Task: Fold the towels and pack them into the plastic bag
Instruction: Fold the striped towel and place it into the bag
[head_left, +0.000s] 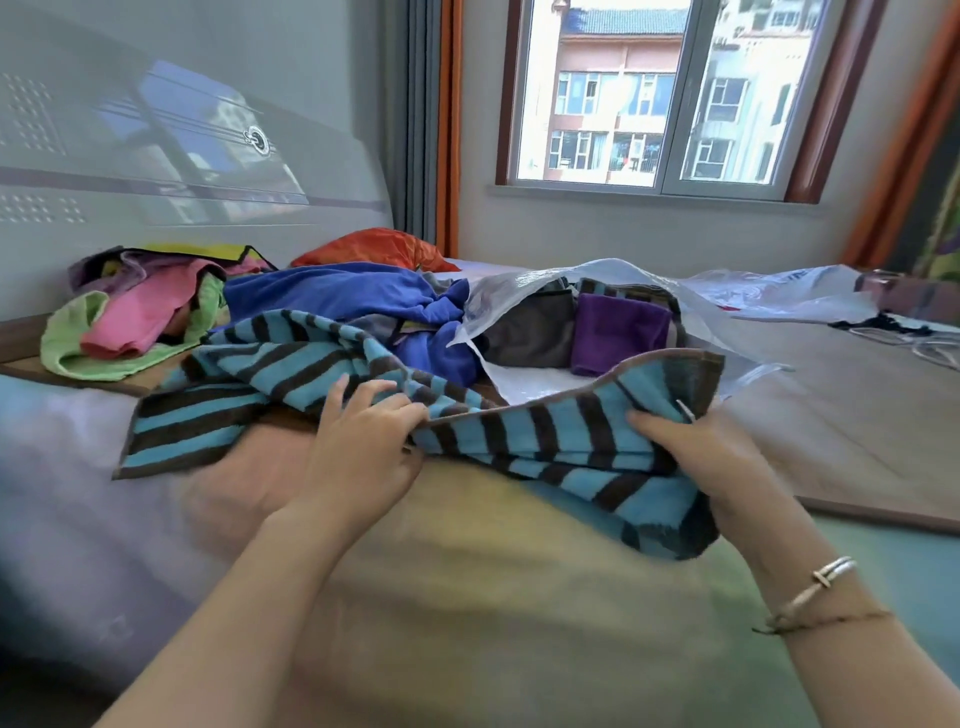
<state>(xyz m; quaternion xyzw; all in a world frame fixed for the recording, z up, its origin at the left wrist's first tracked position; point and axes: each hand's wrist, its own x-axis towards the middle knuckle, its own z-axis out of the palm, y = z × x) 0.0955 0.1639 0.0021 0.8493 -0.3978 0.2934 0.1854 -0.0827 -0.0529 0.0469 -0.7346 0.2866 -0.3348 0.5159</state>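
Left hand: my left hand (363, 441) is nearest, fingers curled over the top hem of the striped towel (545, 447), pinching it roughly mid-length so the edge stays taut.
Right hand: my right hand (691, 447) grips the same hem further right, thumb on top, cloth bunched under the palm; a bracelet (815, 582) sits on that wrist.
Striped towel: blue and brown, lifted between my hands near its right end, the rest trailing left across the bed (78, 493). I judge I hold it by one edge to straighten it for a first fold.
Plastic bag: the plastic bag (519, 296) lies just behind the towel, mouth facing me, so a folded piece can slide straight in.
Already packed: a purple towel (618, 327) and a grey towel (530, 332) lie folded inside.
Waiting pile: a blue towel (332, 291), pink towel (140, 317) and green towel (78, 353) lie unfolded to the left, within reach.
Progress: early to middle, I judge; several remain.
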